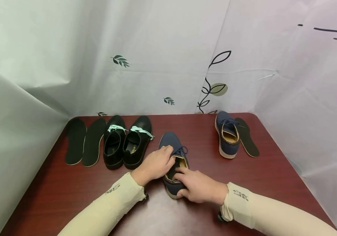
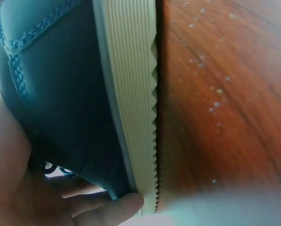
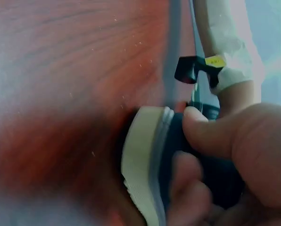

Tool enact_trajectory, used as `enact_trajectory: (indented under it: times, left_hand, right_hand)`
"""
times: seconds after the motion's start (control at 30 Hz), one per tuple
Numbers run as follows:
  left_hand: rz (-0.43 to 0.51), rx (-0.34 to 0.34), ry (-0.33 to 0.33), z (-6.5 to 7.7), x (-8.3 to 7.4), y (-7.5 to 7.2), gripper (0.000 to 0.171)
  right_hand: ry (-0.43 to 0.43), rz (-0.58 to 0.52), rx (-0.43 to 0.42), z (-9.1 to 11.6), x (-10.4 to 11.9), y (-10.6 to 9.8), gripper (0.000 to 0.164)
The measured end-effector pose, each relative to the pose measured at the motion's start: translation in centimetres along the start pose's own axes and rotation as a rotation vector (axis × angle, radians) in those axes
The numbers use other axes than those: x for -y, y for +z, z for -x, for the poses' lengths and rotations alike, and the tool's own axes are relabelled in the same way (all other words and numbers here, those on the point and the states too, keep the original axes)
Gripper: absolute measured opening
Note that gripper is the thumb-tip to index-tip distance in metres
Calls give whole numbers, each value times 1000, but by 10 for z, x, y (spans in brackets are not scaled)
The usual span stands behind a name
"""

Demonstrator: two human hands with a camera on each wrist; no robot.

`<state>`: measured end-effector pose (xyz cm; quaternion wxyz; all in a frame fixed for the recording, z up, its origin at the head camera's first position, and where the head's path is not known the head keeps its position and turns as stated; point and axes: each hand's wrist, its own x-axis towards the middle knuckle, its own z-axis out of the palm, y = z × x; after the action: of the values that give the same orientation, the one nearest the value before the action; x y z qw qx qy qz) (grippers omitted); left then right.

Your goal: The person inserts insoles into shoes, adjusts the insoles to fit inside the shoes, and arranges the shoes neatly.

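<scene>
A navy blue lace-up shoe (image 1: 169, 139) with a cream sole stands on the table, toe pointing away. My left hand (image 1: 160, 160) grips its upper near the laces; in the left wrist view, fingertips (image 2: 126, 207) reach the sole edge on the far side. At the heel, my right hand (image 1: 199, 185) holds the shoe, with fingers in the opening and the thumb (image 3: 194, 117) outside against the heel. Something dark, like an insole (image 1: 172, 168), lies inside along the tan lining, partly hidden by the fingers.
The other navy shoe (image 1: 228, 149) stands back right beside a black insole (image 1: 248, 137). Black shoes (image 1: 113, 159) with mint laces stand left of the held shoe. Two black insoles (image 1: 91, 144) lie at the far left. White cloth (image 1: 162, 49) walls the dark red table (image 1: 262, 183).
</scene>
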<state>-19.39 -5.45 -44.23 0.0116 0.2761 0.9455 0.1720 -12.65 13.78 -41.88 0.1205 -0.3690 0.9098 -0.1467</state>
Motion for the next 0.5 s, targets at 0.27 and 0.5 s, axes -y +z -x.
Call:
enact_trajectory:
  times: [0.27, 0.5]
  left_hand:
    - [24, -50, -39, 2, 0, 3, 31]
    - [108, -71, -68, 5, 1, 6, 38]
  right_hand:
    - [20, -4, -76, 5, 5, 6, 32]
    - [72, -31, -76, 0, 8, 6, 21]
